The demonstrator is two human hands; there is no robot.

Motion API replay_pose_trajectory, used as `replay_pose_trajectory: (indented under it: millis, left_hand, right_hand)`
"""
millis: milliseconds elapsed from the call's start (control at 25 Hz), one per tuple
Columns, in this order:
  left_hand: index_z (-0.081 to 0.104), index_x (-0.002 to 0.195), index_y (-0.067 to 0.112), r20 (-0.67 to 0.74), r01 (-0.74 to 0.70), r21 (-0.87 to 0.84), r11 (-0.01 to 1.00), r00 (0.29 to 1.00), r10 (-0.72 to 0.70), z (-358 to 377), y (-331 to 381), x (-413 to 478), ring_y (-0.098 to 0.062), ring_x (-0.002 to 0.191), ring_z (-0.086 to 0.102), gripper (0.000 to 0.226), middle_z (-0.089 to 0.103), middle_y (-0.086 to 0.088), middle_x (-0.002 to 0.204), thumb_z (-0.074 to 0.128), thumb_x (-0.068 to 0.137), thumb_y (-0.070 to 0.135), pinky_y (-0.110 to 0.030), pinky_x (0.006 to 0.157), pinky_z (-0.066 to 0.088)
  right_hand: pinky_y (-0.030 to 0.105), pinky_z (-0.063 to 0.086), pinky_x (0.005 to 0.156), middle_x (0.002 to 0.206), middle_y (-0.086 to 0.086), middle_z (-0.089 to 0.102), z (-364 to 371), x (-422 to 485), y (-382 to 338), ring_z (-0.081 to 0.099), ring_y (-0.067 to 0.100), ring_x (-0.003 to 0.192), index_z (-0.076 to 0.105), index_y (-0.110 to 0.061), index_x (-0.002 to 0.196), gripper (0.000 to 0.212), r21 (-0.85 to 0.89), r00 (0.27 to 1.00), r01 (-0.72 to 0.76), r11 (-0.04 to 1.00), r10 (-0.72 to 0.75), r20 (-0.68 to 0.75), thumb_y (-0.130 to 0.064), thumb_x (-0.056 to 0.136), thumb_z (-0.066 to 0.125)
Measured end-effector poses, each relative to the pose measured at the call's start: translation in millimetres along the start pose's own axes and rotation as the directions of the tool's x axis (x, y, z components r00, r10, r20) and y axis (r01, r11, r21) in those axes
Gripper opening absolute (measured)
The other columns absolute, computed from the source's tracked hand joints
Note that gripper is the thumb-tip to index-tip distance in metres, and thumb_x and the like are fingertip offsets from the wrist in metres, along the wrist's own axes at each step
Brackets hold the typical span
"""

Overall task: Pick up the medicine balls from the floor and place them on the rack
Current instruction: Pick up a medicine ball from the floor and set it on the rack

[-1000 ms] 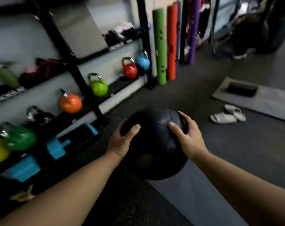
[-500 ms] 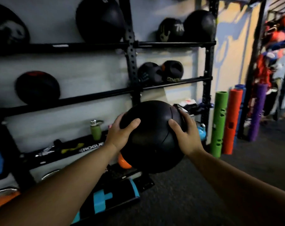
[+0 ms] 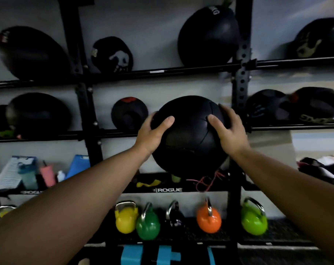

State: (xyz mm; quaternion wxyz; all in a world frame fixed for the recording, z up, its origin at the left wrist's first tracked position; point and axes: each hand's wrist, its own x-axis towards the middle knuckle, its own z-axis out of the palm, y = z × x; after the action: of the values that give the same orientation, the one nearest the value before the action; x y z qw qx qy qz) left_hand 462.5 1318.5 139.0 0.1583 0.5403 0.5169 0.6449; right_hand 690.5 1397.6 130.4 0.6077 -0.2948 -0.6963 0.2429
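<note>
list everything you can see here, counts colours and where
held ball: 1, black, between both hands, in front of the middle shelf
racked balls: about 9, black, top and middle shelves
rack: 1, black, against the wall
kettlebells: 5 clear, yellow, green, black, orange, lime, bottom row; another partly seen far left
bottles: teal and pink, lower shelf, left
red cord: 1, lower shelf, under the held ball
left hand: on the ball's left side
right hand: on the ball's right side
</note>
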Motion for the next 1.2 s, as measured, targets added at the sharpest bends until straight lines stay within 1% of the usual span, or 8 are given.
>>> replay_pose_trajectory:
  millis: [160, 520, 600, 680, 760, 840, 1000, 1200]
  left_hand:
    - [0.068, 0.13, 0.034, -0.031, -0.077, 0.037, 0.996, 0.996, 0.078, -20.5, -36.6, 103.2, -0.013, 0.116, 0.071, 0.081, 0.075, 0.007, 0.124, 0.076, 0.062, 0.077, -0.036, 0.105, 0.057]
    - [0.062, 0.145, 0.028, 0.027, -0.143, 0.041, 0.989, 0.99, 0.142, -22.4, -121.7, 355.2, -0.014, 0.126, 0.067, 0.096, 0.072, 0.005, 0.136, 0.077, 0.063, 0.078, -0.04, 0.113, 0.052]
    - [0.057, 0.15, 0.03, 0.083, -0.167, 0.114, 0.979, 0.984, 0.158, -17.1, -143.0, 393.7, -0.011, 0.133, 0.06, 0.097, 0.065, 0.005, 0.145, 0.073, 0.067, 0.078, -0.029, 0.112, 0.046]
    - [0.049, 0.157, 0.034, 0.155, -0.229, 0.326, 0.917, 0.97, 0.187, -2.0, -169.9, 423.5, -0.015, 0.145, 0.048, 0.103, 0.05, 0.0, 0.159, 0.066, 0.067, 0.081, -0.026, 0.115, 0.035]
    - [0.042, 0.16, 0.044, 0.272, -0.322, 0.522, 0.79, 0.941, 0.203, 21.5, -196.9, 446.1, -0.021, 0.159, 0.027, 0.107, 0.035, 0.004, 0.171, 0.053, 0.064, 0.092, -0.039, 0.128, 0.024]
    - [0.037, 0.16, 0.051, 0.256, -0.281, 0.593, 0.755, 0.954, 0.155, 32.8, -222.8, 472.0, -0.022, 0.163, 0.016, 0.105, 0.027, 0.012, 0.175, 0.044, 0.065, 0.096, -0.05, 0.131, 0.018]
    - [0.049, 0.158, 0.037, 0.15, -0.206, 0.55, 0.809, 0.978, 0.147, 35.5, -275.3, 520.5, -0.014, 0.156, 0.038, 0.106, 0.045, 0.007, 0.167, 0.049, 0.067, 0.093, -0.042, 0.127, 0.032]
    - [0.062, 0.148, 0.038, 0.125, -0.172, 0.545, 0.82, 0.984, 0.124, 61.5, -270.1, 559.1, -0.014, 0.145, 0.053, 0.102, 0.059, 0.009, 0.156, 0.054, 0.06, 0.089, -0.036, 0.122, 0.04]
  right_hand:
    - [0.043, 0.042, 0.114, 0.141, 0.001, 0.055, 68.6, 89.3, 43.4, 0.054, 0.016, 0.13, 0.048, -0.034, 0.149, 0.088, 0.062, 0.998, 0.058, 0.996, -0.059, 0.008, -0.077, 0.073, 0.064]
    - [0.042, 0.048, 0.11, 0.14, 0.003, 0.056, 179.1, 290.5, 139.0, 0.06, 0.016, 0.124, 0.051, -0.038, 0.144, 0.081, 0.087, 0.995, 0.066, 0.994, -0.058, -0.083, -0.075, 0.073, 0.067]
    - [0.039, 0.049, 0.108, 0.139, 0.005, 0.056, 200.5, 326.4, 170.9, 0.061, 0.018, 0.122, 0.053, -0.039, 0.142, 0.074, 0.064, 0.995, 0.051, 0.997, -0.046, -0.083, -0.07, 0.076, 0.068]
    - [0.037, 0.046, 0.108, 0.139, 0.011, 0.056, 229.6, 358.5, 209.3, 0.059, 0.027, 0.125, 0.054, -0.037, 0.143, 0.06, -0.09, 1.0, 0.013, 0.996, -0.013, -0.006, -0.061, 0.089, 0.064]
    - [0.04, 0.039, 0.113, 0.144, 0.015, 0.054, 264.7, 383.5, 242.7, 0.052, 0.036, 0.133, 0.052, -0.036, 0.147, 0.054, -0.229, 0.996, -0.027, 0.973, 0.045, 0.073, -0.06, 0.098, 0.049]
    - [0.048, 0.035, 0.115, 0.151, 0.01, 0.049, 290.1, 402.1, 266.1, 0.045, 0.038, 0.138, 0.048, -0.043, 0.148, 0.061, -0.27, 0.989, -0.064, 0.961, 0.097, 0.109, -0.069, 0.095, 0.04]
    - [0.045, 0.038, 0.116, 0.148, 0.004, 0.053, 308.2, 422.4, 321.0, 0.046, 0.031, 0.139, 0.052, -0.046, 0.146, 0.073, -0.152, 0.981, -0.132, 0.98, 0.151, 0.118, -0.081, 0.082, 0.049]
    - [0.028, 0.045, 0.105, 0.133, -0.006, 0.07, 303.8, 458.9, 347.3, 0.062, 0.013, 0.123, 0.071, -0.032, 0.13, 0.053, 0.052, 0.986, -0.146, 0.988, 0.141, 0.094, -0.063, 0.089, 0.062]
